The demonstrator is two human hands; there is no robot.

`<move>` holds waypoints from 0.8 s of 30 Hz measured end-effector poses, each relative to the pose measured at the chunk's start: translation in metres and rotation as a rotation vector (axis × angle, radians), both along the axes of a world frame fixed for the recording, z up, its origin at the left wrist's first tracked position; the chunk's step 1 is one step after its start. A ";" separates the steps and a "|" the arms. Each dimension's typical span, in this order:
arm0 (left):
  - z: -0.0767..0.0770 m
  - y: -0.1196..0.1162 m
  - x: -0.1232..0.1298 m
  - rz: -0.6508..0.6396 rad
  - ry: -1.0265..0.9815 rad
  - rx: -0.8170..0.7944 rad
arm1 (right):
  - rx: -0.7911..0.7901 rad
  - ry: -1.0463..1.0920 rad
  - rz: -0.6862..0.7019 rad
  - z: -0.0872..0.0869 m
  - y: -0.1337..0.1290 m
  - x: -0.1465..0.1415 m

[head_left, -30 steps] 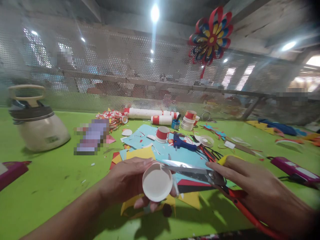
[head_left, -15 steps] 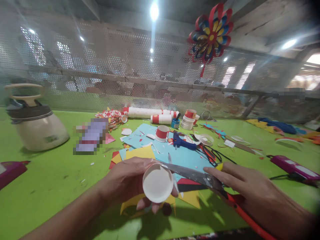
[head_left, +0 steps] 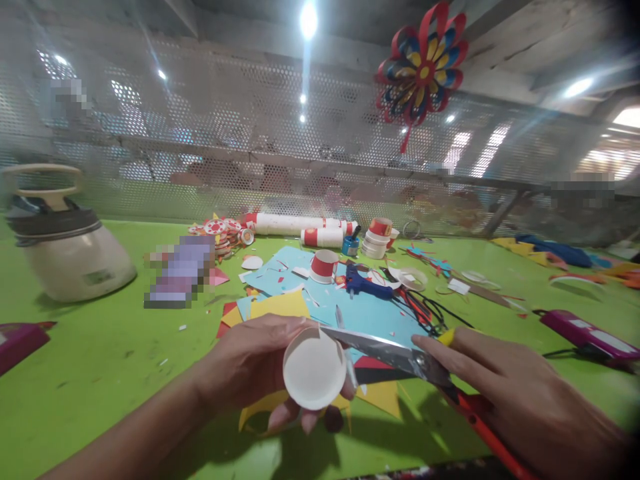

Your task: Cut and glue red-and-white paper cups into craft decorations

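My left hand (head_left: 260,360) is closed around a white paper cup (head_left: 314,370), its round inside turned toward me and its fingertips showing beneath. My right hand (head_left: 520,387) grips red-handled scissors (head_left: 395,350). Their metal blades point left and meet the cup's upper rim; whether the blades are parted at the tip is hard to make out. Below both hands lie light blue paper (head_left: 370,317) and yellow paper scraps (head_left: 280,305). A second paper cup with a red band (head_left: 324,267) stands beyond on the blue sheet.
A dark blue glue gun (head_left: 367,283) with black cords lies behind the scissors. Stacked paper cups (head_left: 376,240) and a blue glue bottle (head_left: 351,245) stand farther back. At left are a large beige jug (head_left: 75,260) and a blurred-out phone-like slab (head_left: 183,270). A purple power strip (head_left: 585,337) sits at right.
The cup has shifted slightly left and down in my left hand. The scissors stay against its rim, with the right hand and handles a little farther right.
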State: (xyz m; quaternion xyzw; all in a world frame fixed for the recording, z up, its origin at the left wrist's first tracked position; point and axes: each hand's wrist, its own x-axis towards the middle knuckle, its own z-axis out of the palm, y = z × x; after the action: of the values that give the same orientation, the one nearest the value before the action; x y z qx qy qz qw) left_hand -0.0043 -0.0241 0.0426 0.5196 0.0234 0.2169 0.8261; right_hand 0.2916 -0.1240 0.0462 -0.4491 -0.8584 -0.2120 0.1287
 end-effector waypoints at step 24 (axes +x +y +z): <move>-0.003 -0.001 -0.002 0.003 0.068 -0.083 | -0.014 0.013 0.030 0.005 0.004 -0.005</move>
State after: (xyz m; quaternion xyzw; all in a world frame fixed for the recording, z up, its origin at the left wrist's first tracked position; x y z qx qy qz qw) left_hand -0.0059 -0.0251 0.0396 0.4919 0.0612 0.1995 0.8453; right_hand 0.2867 -0.1199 0.0516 -0.4382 -0.8657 -0.2012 0.1343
